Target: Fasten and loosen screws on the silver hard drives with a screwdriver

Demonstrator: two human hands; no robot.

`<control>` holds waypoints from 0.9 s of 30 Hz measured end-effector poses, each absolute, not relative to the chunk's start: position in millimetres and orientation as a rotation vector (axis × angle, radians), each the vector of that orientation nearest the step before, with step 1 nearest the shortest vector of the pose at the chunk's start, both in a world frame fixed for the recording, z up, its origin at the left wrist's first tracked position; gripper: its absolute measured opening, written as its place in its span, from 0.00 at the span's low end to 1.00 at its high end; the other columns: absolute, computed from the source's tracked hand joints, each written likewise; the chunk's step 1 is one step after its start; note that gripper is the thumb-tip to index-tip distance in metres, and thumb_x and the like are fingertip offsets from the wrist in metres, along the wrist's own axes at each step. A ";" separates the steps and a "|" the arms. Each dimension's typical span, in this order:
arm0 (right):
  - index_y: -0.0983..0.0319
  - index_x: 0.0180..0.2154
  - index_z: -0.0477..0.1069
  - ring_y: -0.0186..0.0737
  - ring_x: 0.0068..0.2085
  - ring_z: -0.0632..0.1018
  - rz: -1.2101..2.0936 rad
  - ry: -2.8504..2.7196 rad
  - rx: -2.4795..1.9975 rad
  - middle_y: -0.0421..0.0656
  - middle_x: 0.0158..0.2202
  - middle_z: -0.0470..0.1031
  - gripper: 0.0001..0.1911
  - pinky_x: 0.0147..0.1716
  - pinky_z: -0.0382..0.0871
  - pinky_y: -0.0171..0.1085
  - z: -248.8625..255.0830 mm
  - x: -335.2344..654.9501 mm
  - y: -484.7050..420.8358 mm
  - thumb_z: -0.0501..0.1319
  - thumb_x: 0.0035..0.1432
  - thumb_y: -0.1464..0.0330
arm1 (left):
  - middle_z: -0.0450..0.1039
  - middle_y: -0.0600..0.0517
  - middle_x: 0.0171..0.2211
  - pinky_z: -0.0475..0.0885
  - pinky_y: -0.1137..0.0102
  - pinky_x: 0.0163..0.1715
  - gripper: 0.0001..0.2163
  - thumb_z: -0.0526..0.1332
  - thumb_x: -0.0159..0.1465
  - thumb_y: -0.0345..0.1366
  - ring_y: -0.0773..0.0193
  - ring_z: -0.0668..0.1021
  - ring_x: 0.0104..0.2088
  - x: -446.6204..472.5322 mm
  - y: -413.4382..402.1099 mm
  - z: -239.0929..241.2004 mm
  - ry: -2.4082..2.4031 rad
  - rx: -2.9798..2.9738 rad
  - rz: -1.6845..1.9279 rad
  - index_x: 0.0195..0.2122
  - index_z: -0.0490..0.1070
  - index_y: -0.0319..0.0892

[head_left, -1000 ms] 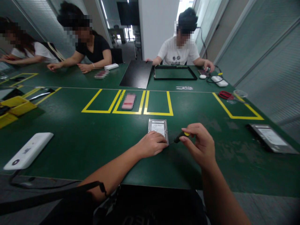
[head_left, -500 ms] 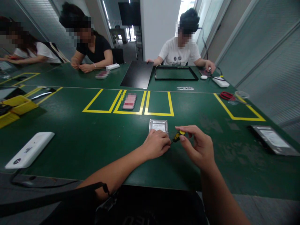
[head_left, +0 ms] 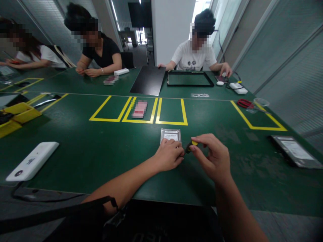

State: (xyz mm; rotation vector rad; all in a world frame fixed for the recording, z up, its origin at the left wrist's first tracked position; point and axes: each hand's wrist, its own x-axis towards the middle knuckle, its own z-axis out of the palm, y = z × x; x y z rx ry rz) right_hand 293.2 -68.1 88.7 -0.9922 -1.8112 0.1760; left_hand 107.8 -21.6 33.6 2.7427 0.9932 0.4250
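A silver hard drive [head_left: 171, 134] lies flat on the green table [head_left: 83, 148] just in front of me. My left hand [head_left: 168, 155] rests on its near edge with the fingers curled down over it. My right hand [head_left: 213, 157] pinches a small screwdriver [head_left: 189, 146] with a black and yellow handle. Its tip points at the drive's near right corner, right beside my left fingers.
Yellow tape boxes [head_left: 138, 111] lie beyond the drive. A white device [head_left: 32, 160] sits at the left, yellow bins [head_left: 17, 114] further left, another hard drive [head_left: 295, 150] at the right. Three people sit across the table near a black panel [head_left: 148, 80] and a black frame [head_left: 189, 79].
My right hand and the screwdriver have shifted slightly left toward the drive's corner. My left hand has slid a little further up onto the drive.
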 end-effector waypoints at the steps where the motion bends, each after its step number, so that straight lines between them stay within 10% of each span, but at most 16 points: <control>1: 0.59 0.46 0.73 0.37 0.42 0.75 0.183 -1.810 -1.002 0.41 0.41 0.75 0.10 0.42 0.69 0.38 89.2 292.6 -68.5 0.64 0.62 0.72 | 0.72 0.51 0.42 0.58 0.59 0.43 0.05 0.61 0.63 0.40 0.55 0.70 0.46 107.9 -21.5 33.6 0.993 2.746 0.423 0.37 0.70 0.45; 27: 0.60 0.45 0.74 0.39 0.42 0.75 0.166 -1.832 -1.015 0.42 0.41 0.76 0.08 0.41 0.69 0.41 93.3 284.0 -65.1 0.62 0.63 0.71 | 0.70 0.46 0.47 0.62 0.56 0.44 0.09 0.60 0.64 0.42 0.51 0.70 0.47 108.1 -20.6 26.2 1.004 2.842 0.450 0.41 0.70 0.43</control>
